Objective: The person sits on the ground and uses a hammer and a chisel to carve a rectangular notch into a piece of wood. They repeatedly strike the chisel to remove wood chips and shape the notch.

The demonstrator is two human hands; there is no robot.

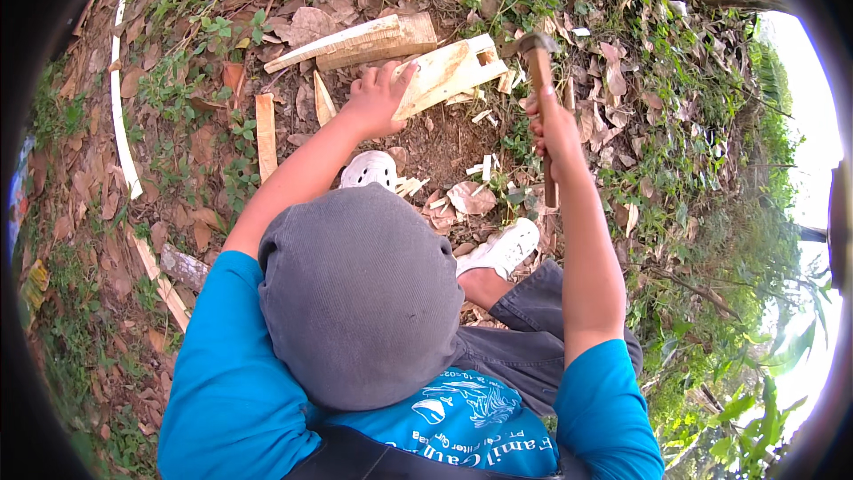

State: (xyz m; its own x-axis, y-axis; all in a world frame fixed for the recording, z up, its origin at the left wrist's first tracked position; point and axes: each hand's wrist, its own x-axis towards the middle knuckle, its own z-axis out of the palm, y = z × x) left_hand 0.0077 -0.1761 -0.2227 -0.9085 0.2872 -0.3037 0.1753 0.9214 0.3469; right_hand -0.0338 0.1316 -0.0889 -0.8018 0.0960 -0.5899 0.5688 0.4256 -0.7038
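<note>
My right hand [558, 132] is wrapped around the wooden handle of a hammer [539, 67]. The hammer stands nearly upright in the picture, its dark metal head beyond my fist. At the left end of a pale wooden block [453, 74], my left hand [378, 100] grips the wood, thumb lying over its top face. The block has a squarish notch or hole near its right end, on the side toward the hammer. Part of its left end is hidden under my hand. The hammer head is apart from the block.
A split wooden piece [378, 38] lies just beyond the block. A pointed sliver [322, 100] and a short strip [266, 135] are left of my hand. Wood chips [482, 169] scatter near my white clogs [502, 251]. A long pale strip [120, 116] lies far left among dry leaves.
</note>
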